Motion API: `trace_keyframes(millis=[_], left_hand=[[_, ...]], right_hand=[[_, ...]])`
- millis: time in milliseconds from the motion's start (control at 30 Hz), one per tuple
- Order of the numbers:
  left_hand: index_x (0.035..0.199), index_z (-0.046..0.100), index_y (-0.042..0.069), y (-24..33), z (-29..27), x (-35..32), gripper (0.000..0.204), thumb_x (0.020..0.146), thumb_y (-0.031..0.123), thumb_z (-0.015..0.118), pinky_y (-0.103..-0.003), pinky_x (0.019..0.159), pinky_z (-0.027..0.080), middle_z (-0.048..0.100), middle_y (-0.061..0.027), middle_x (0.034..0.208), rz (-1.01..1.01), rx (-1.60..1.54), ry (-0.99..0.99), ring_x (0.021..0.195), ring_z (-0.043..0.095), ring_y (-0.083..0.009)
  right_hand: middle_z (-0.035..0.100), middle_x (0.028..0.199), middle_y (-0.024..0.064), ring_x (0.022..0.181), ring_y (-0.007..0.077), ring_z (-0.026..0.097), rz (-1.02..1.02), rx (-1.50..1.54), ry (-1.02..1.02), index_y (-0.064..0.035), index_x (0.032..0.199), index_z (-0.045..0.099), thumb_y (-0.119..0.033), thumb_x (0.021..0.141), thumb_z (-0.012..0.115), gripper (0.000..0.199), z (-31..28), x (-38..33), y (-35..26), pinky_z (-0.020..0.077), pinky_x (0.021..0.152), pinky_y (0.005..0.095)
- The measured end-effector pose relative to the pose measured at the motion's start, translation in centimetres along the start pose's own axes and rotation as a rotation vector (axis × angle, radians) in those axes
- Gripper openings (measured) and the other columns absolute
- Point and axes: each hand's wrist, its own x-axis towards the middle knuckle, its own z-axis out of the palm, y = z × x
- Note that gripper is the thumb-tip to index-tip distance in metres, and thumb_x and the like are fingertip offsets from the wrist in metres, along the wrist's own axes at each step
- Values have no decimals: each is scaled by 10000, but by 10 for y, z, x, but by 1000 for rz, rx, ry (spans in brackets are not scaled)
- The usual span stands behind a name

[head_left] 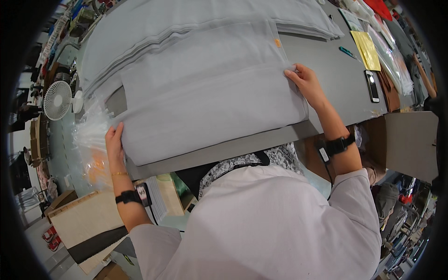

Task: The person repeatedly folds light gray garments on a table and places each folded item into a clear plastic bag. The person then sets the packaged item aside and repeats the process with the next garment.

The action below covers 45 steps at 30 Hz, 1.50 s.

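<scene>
A light grey piece of fabric (210, 105) lies folded over itself across the near part of the table, its front fold close to the table's edge. My left hand (115, 142) holds its left edge near the front corner, with the thumb along the cloth and the other fingers partly hidden. At the opposite side, my right hand (305, 84) pinches the right edge between thumb and fingers. A small orange tag (277, 43) sits on the fabric's far right edge. Behind it, a layered stack of similar grey fabric (186, 16) spreads over the table, partly under the folded piece.
Clear plastic bags (95, 130) lie by my left hand, near a white fan (58, 100). Along the table's right side are a phone (371, 86), a green cutter (347, 52) and a yellow packet (365, 50). A cardboard box (410, 142) stands right of my right forearm.
</scene>
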Motion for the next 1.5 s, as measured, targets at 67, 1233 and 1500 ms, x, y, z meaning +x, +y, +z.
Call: trace_keyframes(millis=[67,1233,1500], left_hand=[[1232,656,-12,-2,10,14,274,1030,172,687,-268,883,509,716,-40,1108,-4,34,15,989,635,-94],[1549,414,14,23,139,-55,732,936,242,744,-528,1248,261,339,-219,1643,865,1213,-111,1537,280,-438],[1501,470,-24,29,201,-103,620,1004,272,695,-425,1097,473,557,-206,1445,328,258,-177,1289,572,-285]], right_hand=[[675,850,-2,775,68,592,25,-225,26,-18,1205,630,-219,1004,717,297,3,17,2,475,696,230],[693,904,187,768,421,641,-350,-819,227,12,1018,671,-341,966,727,361,-13,20,52,515,666,449],[734,1149,109,1028,176,725,23,200,70,-31,1395,582,-202,998,710,451,-33,10,-57,586,855,294]])
